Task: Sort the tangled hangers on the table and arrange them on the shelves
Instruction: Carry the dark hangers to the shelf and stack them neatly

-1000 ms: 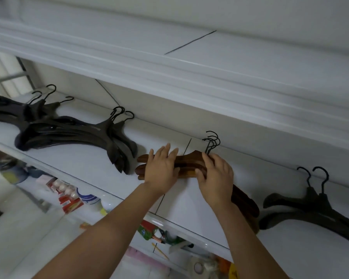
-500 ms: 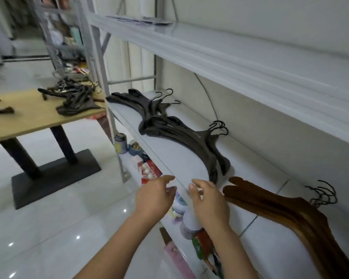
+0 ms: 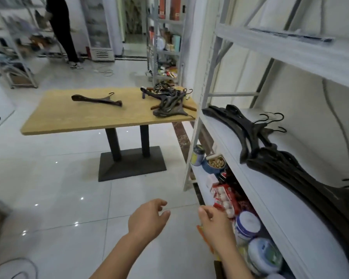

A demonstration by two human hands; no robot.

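Observation:
A tangled pile of dark hangers [image 3: 168,102] lies at the right end of the wooden table [image 3: 85,119], and a single dark hanger [image 3: 97,100] lies near its middle. Two stacks of black hangers [image 3: 248,125] [image 3: 302,178] rest on the white shelf [image 3: 274,204] at my right. My left hand [image 3: 147,219] and my right hand [image 3: 217,223] hang low in front of me over the floor, fingers loosely curled, holding nothing. Both are well short of the table.
The lower shelf holds tins, boxes and tubs [image 3: 248,224]. A white upright post [image 3: 201,109] of the rack stands between shelf and table. A person in dark clothes [image 3: 61,31] stands at a far rack. Tiled floor lies between me and the table.
My hands have let go of the brown hangers on the shelf and dropped away from it. My view has turned left, from the shelf toward the table.

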